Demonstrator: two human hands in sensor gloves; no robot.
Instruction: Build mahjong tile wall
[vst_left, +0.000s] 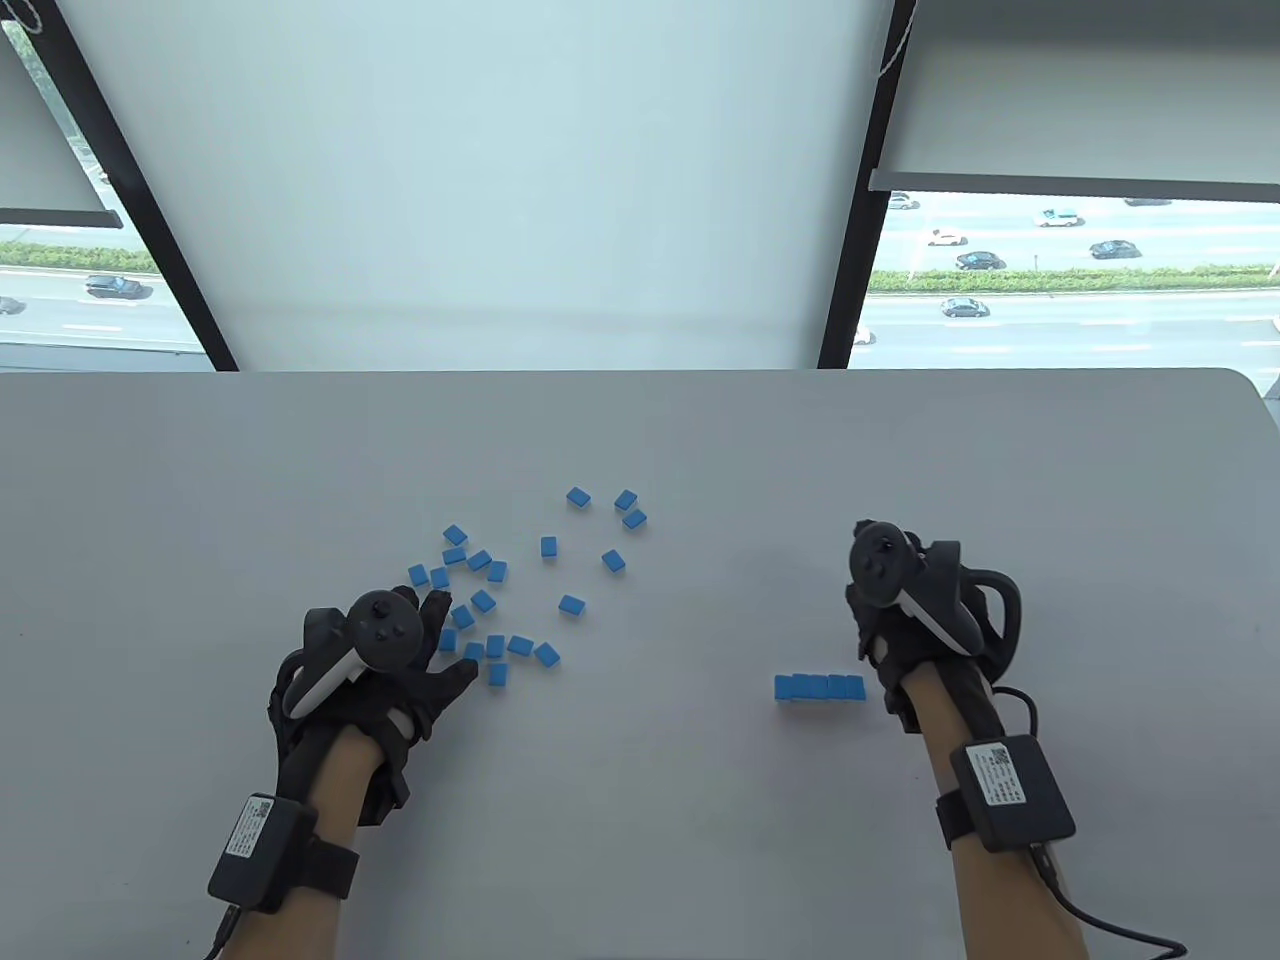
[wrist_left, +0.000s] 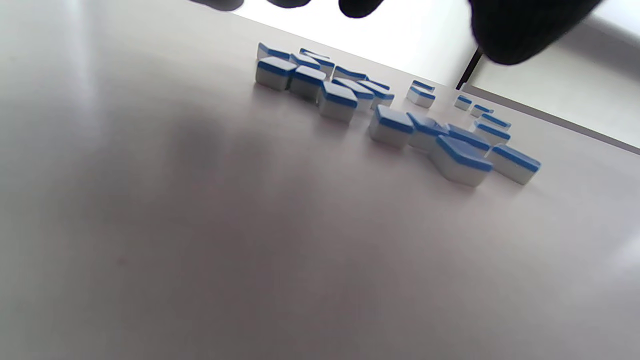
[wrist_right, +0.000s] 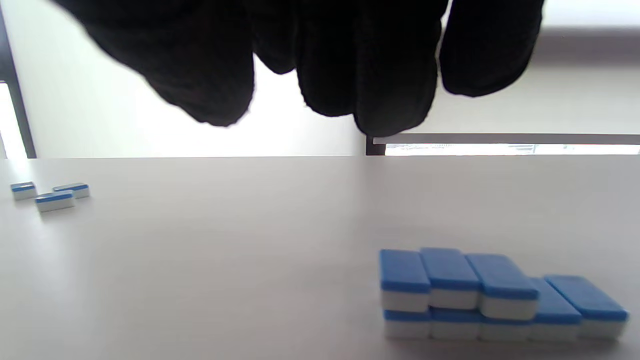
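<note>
Mahjong tile wall (vst_left: 819, 687) just beside raised, empty, loosely curled right hand (vst_left: 905, 610); left hand (vst_left: 385, 665) spread flat over loose tiles (vst_left: 480, 600).

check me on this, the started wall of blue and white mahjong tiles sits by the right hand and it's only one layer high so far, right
Not quite. The started wall of blue and white mahjong tiles does sit by the right hand, but it is two layers high: the right wrist view shows three tiles stacked on a bottom row of five.
</note>
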